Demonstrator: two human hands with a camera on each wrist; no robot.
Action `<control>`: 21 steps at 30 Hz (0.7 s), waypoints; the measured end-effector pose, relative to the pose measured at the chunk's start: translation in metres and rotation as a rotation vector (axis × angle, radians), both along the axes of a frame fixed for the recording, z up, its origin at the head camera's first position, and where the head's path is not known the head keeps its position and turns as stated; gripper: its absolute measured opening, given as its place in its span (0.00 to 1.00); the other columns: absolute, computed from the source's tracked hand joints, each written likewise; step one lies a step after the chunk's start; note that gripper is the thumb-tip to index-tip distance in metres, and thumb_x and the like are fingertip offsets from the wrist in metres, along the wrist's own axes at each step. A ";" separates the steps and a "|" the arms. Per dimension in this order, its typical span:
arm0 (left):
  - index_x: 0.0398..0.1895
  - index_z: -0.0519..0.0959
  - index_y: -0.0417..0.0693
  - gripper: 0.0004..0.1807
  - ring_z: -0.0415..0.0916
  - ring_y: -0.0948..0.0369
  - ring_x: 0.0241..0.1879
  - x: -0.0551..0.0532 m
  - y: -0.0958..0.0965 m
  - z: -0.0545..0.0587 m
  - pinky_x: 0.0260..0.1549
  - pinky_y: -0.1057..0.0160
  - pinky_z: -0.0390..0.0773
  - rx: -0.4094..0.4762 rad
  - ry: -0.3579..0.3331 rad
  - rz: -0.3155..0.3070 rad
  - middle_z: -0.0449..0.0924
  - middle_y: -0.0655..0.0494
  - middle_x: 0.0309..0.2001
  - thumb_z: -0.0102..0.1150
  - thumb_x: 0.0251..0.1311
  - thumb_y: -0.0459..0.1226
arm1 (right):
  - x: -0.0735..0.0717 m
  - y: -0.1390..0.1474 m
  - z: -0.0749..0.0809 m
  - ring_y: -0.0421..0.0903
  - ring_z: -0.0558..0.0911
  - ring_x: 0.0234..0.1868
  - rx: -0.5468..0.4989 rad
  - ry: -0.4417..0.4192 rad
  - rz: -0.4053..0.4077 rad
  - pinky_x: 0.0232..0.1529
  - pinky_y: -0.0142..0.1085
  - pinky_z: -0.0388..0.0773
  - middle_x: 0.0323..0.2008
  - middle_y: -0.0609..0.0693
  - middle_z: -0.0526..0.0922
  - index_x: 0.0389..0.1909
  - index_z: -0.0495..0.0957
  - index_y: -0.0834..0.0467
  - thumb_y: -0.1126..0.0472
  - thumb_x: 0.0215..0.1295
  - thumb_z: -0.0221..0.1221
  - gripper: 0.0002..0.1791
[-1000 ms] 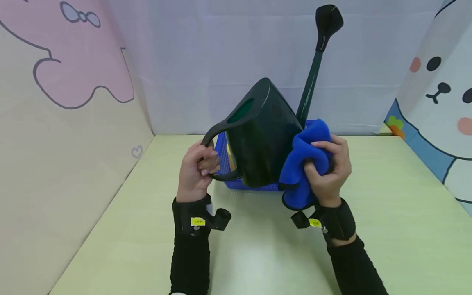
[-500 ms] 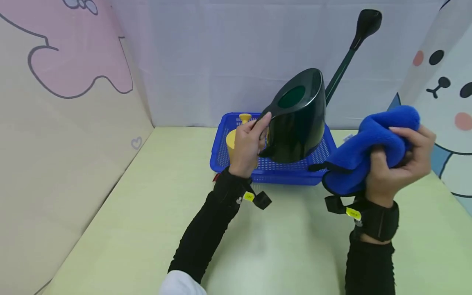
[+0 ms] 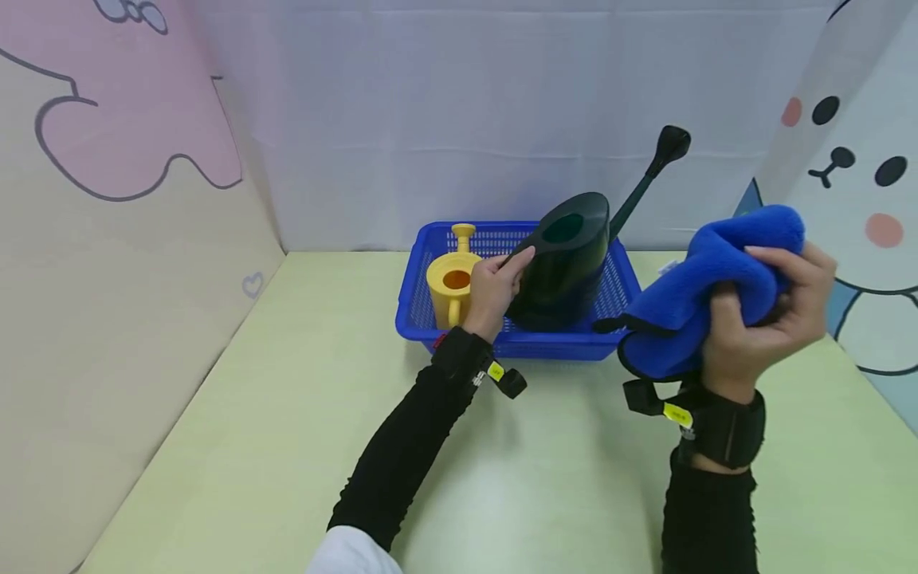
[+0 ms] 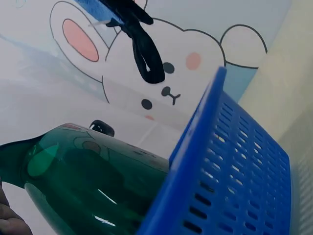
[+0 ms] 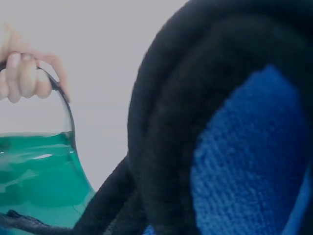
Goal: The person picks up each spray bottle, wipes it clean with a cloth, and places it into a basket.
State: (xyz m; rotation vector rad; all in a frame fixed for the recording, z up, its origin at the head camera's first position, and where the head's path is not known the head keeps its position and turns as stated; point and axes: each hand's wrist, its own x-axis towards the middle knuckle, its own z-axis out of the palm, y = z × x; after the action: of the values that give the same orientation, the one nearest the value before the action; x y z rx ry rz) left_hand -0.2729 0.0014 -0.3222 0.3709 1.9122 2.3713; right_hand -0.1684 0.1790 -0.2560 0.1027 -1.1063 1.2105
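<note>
A dark green watering can (image 3: 562, 279) with a long spout and black sprinkler end stands in the right part of a blue perforated basket (image 3: 552, 348). My left hand (image 3: 495, 291) grips its handle, fingers curled round it, as the right wrist view also shows. In the left wrist view the can's glossy green body (image 4: 98, 181) lies behind the basket wall (image 4: 239, 171). My right hand (image 3: 770, 319) holds a bunched blue cloth (image 3: 717, 279) with black edging, raised to the right of the basket. The cloth fills much of the right wrist view.
A small yellow watering can (image 3: 452, 279) stands in the basket's left part, beside my left hand. The basket sits at the back of the pale table (image 3: 287, 414), close to the white back wall (image 3: 430, 119). Cartoon-printed panels flank both sides.
The green watering can has moved away from the cloth, then down into the basket with my left hand. My right hand has drawn the cloth off to the right.
</note>
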 end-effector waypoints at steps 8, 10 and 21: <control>0.12 0.64 0.44 0.22 0.55 0.63 0.15 -0.006 -0.010 -0.015 0.21 0.68 0.56 -0.041 -0.039 0.011 0.55 0.60 0.12 0.54 0.60 0.44 | 0.000 0.005 -0.003 0.44 0.76 0.37 0.011 -0.056 -0.020 0.42 0.32 0.68 0.30 0.43 0.77 0.24 0.76 0.72 0.59 0.32 0.51 0.20; 0.12 0.64 0.45 0.22 0.55 0.63 0.15 -0.008 -0.012 -0.017 0.20 0.68 0.55 -0.058 -0.044 0.015 0.55 0.60 0.13 0.53 0.60 0.44 | 0.001 0.005 -0.003 0.44 0.76 0.37 0.006 -0.061 -0.018 0.42 0.32 0.68 0.30 0.43 0.77 0.24 0.76 0.71 0.60 0.32 0.51 0.19; 0.14 0.65 0.45 0.24 0.61 0.62 0.15 -0.001 -0.025 -0.020 0.19 0.68 0.66 -0.286 -0.098 -0.056 0.60 0.58 0.13 0.49 0.62 0.52 | 0.000 0.005 -0.003 0.42 0.75 0.36 0.026 -0.067 -0.008 0.42 0.31 0.67 0.29 0.42 0.77 0.23 0.76 0.71 0.58 0.32 0.51 0.19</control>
State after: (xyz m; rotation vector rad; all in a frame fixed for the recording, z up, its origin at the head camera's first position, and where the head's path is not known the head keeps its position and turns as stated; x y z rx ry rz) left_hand -0.2736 -0.0232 -0.3425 0.2768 2.1235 2.0020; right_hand -0.1687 0.1845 -0.2593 0.0779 -1.1803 1.1998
